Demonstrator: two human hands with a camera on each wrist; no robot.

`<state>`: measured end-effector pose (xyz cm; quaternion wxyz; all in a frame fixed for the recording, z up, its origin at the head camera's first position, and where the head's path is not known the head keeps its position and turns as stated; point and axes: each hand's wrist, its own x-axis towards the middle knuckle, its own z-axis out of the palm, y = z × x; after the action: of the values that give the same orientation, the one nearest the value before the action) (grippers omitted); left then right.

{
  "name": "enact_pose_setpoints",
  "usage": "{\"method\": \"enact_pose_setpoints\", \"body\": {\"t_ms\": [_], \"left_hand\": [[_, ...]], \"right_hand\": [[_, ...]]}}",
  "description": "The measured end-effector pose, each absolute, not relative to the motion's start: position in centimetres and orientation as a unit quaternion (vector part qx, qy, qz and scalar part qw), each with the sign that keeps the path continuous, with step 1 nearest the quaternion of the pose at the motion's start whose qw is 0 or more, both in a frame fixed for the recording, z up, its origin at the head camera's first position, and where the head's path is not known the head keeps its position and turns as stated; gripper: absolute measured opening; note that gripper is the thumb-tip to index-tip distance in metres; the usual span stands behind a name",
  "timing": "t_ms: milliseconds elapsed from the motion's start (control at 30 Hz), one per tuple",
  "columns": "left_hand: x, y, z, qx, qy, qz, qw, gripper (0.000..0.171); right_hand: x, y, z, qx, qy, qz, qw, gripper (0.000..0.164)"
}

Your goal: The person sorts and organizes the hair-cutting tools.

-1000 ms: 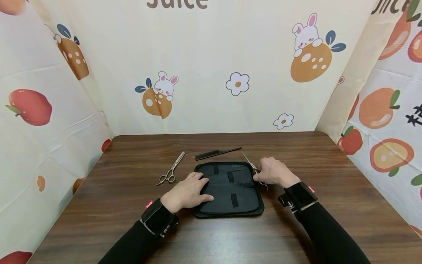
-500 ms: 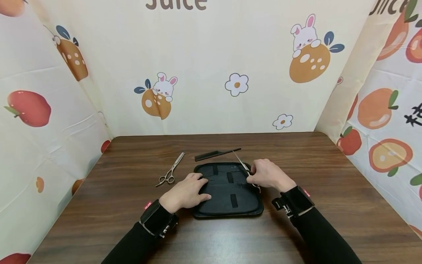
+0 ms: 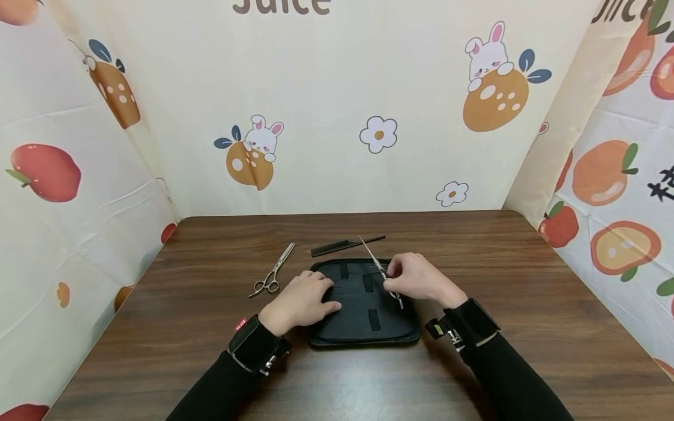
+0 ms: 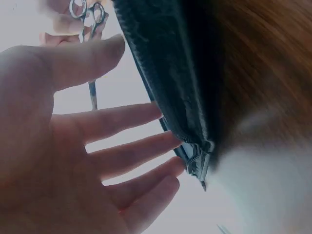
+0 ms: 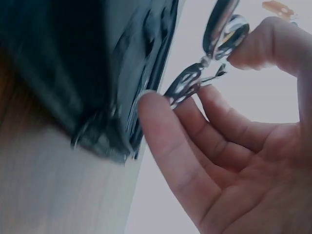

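Note:
A flat black zip case (image 3: 347, 327) with small elastic loops lies on the table in the head view. My right hand (image 3: 418, 280) pinches silver scissors (image 3: 376, 263) over the case's right half, blades pointing away toward the back. Their finger rings (image 5: 187, 80) show close to the fingertips in the right wrist view. At the case's left edge rests my left hand (image 3: 302, 301), fingers spread and fairly straight. The left wrist view shows those fingertips (image 4: 168, 141) right at the zipped edge (image 4: 161, 78).
A second pair of scissors (image 3: 272, 275) lies left of the case. Behind it is a black comb (image 3: 342, 245) with a thin tail. The brown wooden table (image 3: 221, 251) ends at a cream curtain (image 3: 316, 88) with printed fruit and rabbits.
My right hand has carried the scissors leftward from the case's right edge to above its right half. The left hand stays at the left edge, nearly still.

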<state>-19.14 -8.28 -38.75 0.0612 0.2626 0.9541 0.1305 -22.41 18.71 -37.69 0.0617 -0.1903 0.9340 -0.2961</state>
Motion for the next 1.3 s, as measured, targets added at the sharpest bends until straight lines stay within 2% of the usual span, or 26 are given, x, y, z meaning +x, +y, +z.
{"method": "enact_pose_setpoints", "body": {"t_ms": [200,400,667,967,1300], "left_hand": [[-19.3,-7.4,-38.7,0.237,0.951,0.196,0.022,0.047],[-19.5,-6.8,-38.8,0.211,0.928,0.308,0.007,0.048],[-19.7,-6.3,-38.9,0.213,0.862,0.459,0.013,0.044],[-19.9,-6.0,-38.9,0.202,0.839,0.504,0.033,0.03],[-19.9,-6.0,-39.1,0.197,0.796,0.572,0.022,0.021]], "right_hand": [[-22.1,17.7,-37.6,-0.202,0.922,-0.327,0.043,0.01],[-21.7,16.7,-37.3,-0.214,0.909,-0.355,0.048,0.011],[-21.0,15.8,-37.4,-0.236,0.892,-0.382,0.055,0.012],[-20.4,15.3,-37.4,-0.246,0.882,-0.398,0.054,0.01],[-20.2,15.0,-37.5,-0.262,0.874,-0.406,0.046,0.01]]}}
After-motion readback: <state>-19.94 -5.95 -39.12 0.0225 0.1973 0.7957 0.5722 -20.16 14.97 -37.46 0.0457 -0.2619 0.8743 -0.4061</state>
